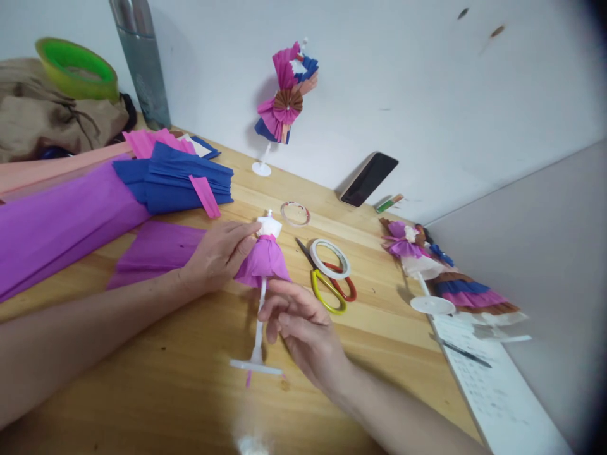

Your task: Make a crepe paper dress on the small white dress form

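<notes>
Bearings taken from the small white dress form in a purple crêpe-paper skirt. Noted a pale wood-grained surface, backed at 12 o'clock by a white wall and bounded at 3 o'clock by a light grey panel. Found the dress form tilted, between both hands; cannot confirm contact of its disc base with the surface.

Recorded the left hand at 9 o'clock, fingers extended and tips against the bodice; cannot tell a grip from a light touch. Recorded the right hand at 5 o'clock, half curled just beside the stem, below the hem; likewise cannot tell.

Containers: observed at 11 o'clock a grey-green metal flask, upright near the wall, contents hidden. Observed at 10 o'clock a tan fabric bundle, contents hidden, topped by a yellow-green tape-like ring.

Also logged: blue pleated crêpe paper at 10 o'clock; a black phone, propped against the wall, at 2; yellow-and-red-handled scissors, overlapped by a white tape roll, at 3; a written white sheet at 4.
</notes>
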`<state>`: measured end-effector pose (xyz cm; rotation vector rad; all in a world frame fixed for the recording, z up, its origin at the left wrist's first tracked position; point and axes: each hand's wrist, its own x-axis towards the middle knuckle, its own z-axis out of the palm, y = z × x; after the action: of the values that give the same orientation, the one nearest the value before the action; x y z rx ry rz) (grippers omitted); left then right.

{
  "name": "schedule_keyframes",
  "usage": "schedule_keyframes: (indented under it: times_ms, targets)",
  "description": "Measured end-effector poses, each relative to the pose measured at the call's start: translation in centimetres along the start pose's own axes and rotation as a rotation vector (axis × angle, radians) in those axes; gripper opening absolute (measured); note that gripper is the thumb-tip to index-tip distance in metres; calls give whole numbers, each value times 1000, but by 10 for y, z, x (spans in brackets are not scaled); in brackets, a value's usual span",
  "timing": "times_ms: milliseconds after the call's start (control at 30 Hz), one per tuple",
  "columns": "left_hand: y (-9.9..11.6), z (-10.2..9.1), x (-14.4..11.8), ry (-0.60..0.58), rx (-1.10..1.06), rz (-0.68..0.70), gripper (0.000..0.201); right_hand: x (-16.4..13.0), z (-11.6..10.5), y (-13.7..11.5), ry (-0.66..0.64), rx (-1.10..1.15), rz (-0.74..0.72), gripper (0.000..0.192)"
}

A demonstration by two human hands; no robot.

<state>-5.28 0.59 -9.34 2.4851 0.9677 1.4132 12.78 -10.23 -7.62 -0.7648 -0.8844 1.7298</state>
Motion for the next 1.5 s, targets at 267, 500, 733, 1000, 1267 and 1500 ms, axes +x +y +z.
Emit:
schedule_keyframes:
  times_ms: [267,500,733,1000,1267,1500]
  targets:
    - [-6,8,-4,-14,0,10,27,-2,-8,7,-12,-191,-38,30]
    - [1,2,2,-42,-17,53,27,-8,-3,-2,118,-521,-184,6]
    - [1,6,2,-38,-11,81,26,15,-11,-18,170,-1389,-755,14]
    - [14,-9,11,-33,-42,170,14,24,-10,-13,186,-1498,-747,11]
    - [53,-18,2,-139,273,161,8,24,-12,-16,173,-1363,-774,12]
    - [50,-15,-11,-106,312,144,17,26,-12,-13,166,-1270,-739,15]
